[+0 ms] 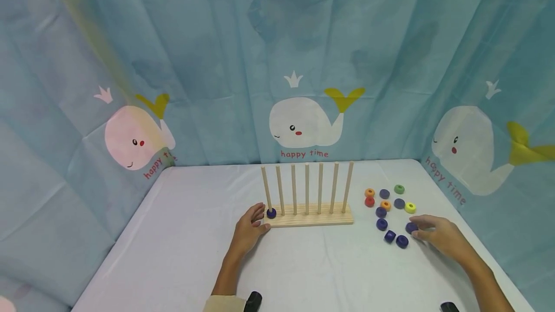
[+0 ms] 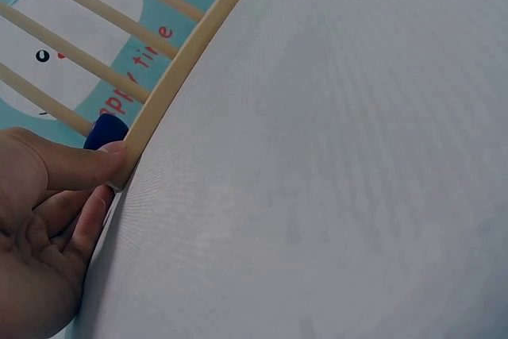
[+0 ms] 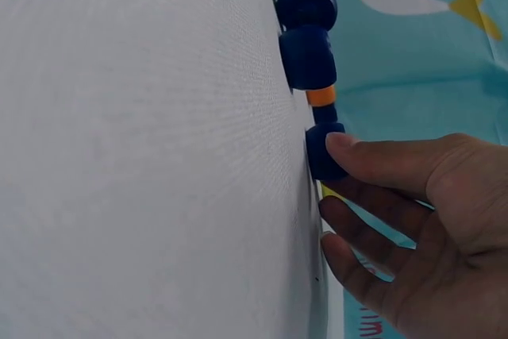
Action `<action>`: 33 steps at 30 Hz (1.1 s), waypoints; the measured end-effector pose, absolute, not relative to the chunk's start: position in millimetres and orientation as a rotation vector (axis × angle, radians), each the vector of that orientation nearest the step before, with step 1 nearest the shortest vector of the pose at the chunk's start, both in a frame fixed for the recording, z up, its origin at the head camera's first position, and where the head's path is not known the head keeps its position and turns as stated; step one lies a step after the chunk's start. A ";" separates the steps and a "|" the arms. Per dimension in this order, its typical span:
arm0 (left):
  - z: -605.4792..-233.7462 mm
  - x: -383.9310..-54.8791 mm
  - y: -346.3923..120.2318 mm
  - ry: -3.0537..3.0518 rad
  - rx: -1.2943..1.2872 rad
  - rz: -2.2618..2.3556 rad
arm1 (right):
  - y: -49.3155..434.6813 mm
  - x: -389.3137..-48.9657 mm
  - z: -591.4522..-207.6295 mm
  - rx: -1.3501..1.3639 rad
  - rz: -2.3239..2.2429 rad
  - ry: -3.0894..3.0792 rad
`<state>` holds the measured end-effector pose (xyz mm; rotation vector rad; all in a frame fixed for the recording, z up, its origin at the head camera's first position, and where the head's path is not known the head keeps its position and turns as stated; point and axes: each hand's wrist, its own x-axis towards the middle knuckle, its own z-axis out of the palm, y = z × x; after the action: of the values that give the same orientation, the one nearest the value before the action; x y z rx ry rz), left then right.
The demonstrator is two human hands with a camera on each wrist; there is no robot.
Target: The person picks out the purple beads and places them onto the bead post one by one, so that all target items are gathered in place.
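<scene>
"Nearest to us is a tan sleeve (image 1: 223, 304), low down. What's the left hand (image 1: 246, 232) doing?"

"Its grip pinches the left end of the wooden peg rack (image 1: 312, 223). The thumb is on the front and the fingers are by the end."

"And the right hand (image 1: 444, 237)?"

"Its grip is narrow, with a dark blue bead (image 3: 321, 155) held between thumb and finger."

"What does that bead look like?"

"It's plump, like a tiny barrel with round sides. The thumb tip hides a bit of it. It's down low on the right side of the white worktop (image 1: 173, 254). I can't tell if it touches the cloth."

"And the rack?"

"Pale wood, with a long flat base. Seven thin sticks stand up in a row. The stick at the left end (image 1: 266, 184) has a threaded blue bead (image 1: 271, 214) round its foot."

"Any more beads?"

"Lots! Near the right hand lie six loose blue beads (image 1: 402, 241), two orange beads (image 1: 366, 192), a red bead (image 1: 369, 202), a green bead (image 1: 399, 191) and a yellow bead (image 1: 410, 210)."

"What's behind?"

"A blue curtain (image 1: 217, 37) with whales on it."
</scene>
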<state>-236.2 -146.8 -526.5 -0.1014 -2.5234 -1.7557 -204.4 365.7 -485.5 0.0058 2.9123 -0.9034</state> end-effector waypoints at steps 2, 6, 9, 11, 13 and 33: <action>-527.0 -236.3 -146.6 -2.527 -0.108 -1.751 | 366.1 -204.6 -485.5 0.005 -0.893 2.913; -527.0 -236.5 -146.7 -2.529 -0.116 -1.744 | 366.5 -205.0 -485.9 0.017 -0.897 2.904; -525.9 -235.8 -146.5 -2.529 -0.117 -1.749 | 367.0 -205.6 -486.7 0.030 -0.898 2.903; -525.4 -235.5 -146.2 -2.530 -0.110 -1.754 | 367.2 -206.1 -487.4 0.043 -0.896 2.909; -525.3 -235.5 -145.9 -2.529 -0.098 -1.758 | 367.0 -206.4 -487.1 0.051 -0.889 2.920; -527.1 -235.8 -146.8 -2.518 -0.115 -1.761 | 342.0 -206.2 -462.0 -0.061 -0.987 3.075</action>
<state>-235.8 -146.8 -527.1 -0.1146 -2.5183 -1.7609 -206.2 342.0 -462.0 -0.0611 3.0755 -0.9871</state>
